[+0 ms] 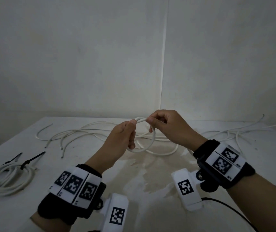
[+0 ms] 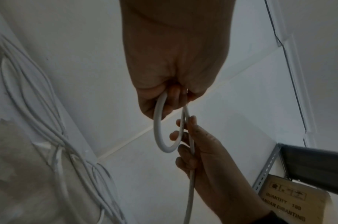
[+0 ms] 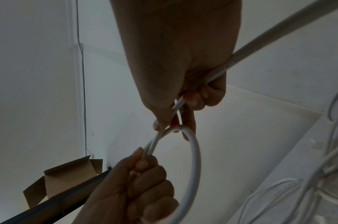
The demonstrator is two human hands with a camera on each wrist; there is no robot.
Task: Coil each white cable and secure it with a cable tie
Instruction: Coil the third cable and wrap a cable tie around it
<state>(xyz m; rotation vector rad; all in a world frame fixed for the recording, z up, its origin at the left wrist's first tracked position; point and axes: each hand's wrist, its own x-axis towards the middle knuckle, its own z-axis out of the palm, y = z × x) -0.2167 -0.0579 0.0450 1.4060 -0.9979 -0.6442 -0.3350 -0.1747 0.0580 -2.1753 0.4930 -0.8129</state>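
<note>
Above the middle of the white table [image 1: 150, 190] I hold a white cable [image 1: 154, 137] bent into one small loop. My left hand [image 1: 130, 133] grips the loop's left side where its strands cross, thumb on top. My right hand [image 1: 152, 123] pinches the cable at the top of the loop. The cable's free length trails down to the table behind the hands. In the left wrist view the loop [image 2: 157, 124] hangs from the left hand [image 2: 172, 94], and the right hand [image 2: 202, 151] holds the strand beside it. From the right wrist, the loop [image 3: 196, 159] runs between the right hand [image 3: 176, 121] and the left hand [image 3: 137, 181].
A coiled cable bundle [image 1: 8, 180] bound with a black tie lies at the table's left edge, with a loose black cable tie [image 1: 35, 157] beside it. Several loose white cables [image 1: 77, 133] spread across the back, more at the right [image 1: 231, 133]. A cardboard box [image 2: 291, 201] sits off the table.
</note>
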